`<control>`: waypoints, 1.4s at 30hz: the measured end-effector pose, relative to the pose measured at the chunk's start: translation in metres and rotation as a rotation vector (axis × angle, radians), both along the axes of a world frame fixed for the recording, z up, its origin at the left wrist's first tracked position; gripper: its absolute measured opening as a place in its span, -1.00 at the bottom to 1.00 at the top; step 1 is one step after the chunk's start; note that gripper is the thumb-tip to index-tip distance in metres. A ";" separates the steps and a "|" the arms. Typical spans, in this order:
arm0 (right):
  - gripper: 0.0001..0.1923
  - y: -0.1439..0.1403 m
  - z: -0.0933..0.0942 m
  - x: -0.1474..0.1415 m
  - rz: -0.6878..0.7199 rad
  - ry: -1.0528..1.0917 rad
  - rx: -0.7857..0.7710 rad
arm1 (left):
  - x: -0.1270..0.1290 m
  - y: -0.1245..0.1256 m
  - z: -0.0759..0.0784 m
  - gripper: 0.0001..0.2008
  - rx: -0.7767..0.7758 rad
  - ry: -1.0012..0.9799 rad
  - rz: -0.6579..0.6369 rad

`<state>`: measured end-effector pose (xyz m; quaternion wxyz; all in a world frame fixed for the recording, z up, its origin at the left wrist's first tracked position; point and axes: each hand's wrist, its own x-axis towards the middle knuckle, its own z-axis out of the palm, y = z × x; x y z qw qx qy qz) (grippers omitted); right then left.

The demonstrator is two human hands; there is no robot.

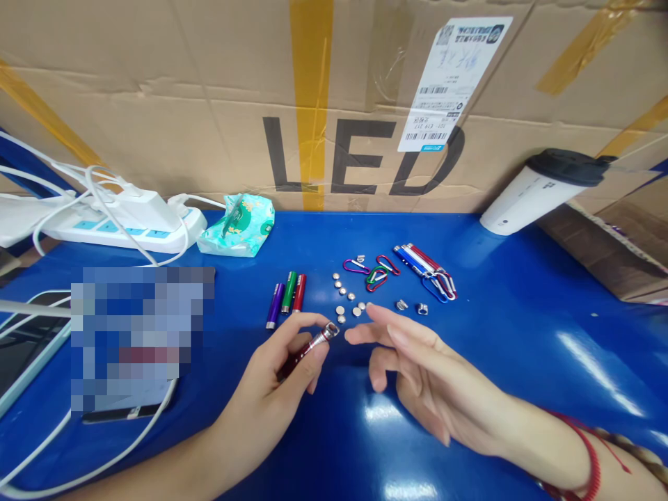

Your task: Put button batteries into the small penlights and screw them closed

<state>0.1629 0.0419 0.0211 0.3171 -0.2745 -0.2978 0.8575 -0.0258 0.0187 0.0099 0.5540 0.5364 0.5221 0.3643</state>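
My left hand (282,379) grips a small red flashlight tube (307,350), silver end pointing right. My right hand (412,365) hovers open beside that end, fingertips just short of several button cell batteries (342,299) on the blue table (522,313). Purple, green and red tubes (287,296) lie side by side just beyond my left hand. Coloured carabiner clips (373,270) and two silver end caps (412,306) lie past the batteries. Assembled keychain flashlights (425,268) rest further right.
A large cardboard box marked LED (334,104) walls off the back. A white power strip with cables (115,219) and a tissue pack (237,226) sit at the back left. A phone on a cable (26,341) lies left. A white cup with a black lid (543,189) leans at right.
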 end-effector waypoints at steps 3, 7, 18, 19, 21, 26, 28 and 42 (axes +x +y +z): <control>-0.77 0.001 0.002 -0.001 0.007 0.014 0.019 | -0.001 0.000 -0.001 -0.80 -0.001 0.008 -0.002; -0.78 0.002 0.003 -0.001 0.021 0.046 0.029 | -0.001 -0.001 0.000 -0.80 0.006 0.007 -0.002; -0.72 0.003 0.003 -0.001 0.031 -0.009 0.010 | 0.000 0.000 -0.001 -0.79 -0.001 -0.011 0.003; -0.71 0.003 0.003 -0.001 0.029 -0.009 0.010 | 0.000 0.000 -0.001 -0.80 -0.001 -0.009 0.000; -0.70 0.003 0.003 -0.001 0.028 -0.002 0.009 | 0.000 0.000 -0.001 -0.81 -0.003 -0.006 -0.004; -0.74 0.003 0.003 -0.002 0.019 0.031 -0.014 | -0.001 -0.001 0.000 -0.81 -0.007 -0.008 -0.010; -0.74 0.003 0.003 -0.002 0.025 0.026 -0.011 | 0.000 -0.001 0.001 -0.80 -0.007 -0.015 -0.005; -0.76 0.002 0.002 0.000 0.065 0.103 0.005 | 0.000 -0.001 0.000 -0.79 0.002 -0.013 -0.004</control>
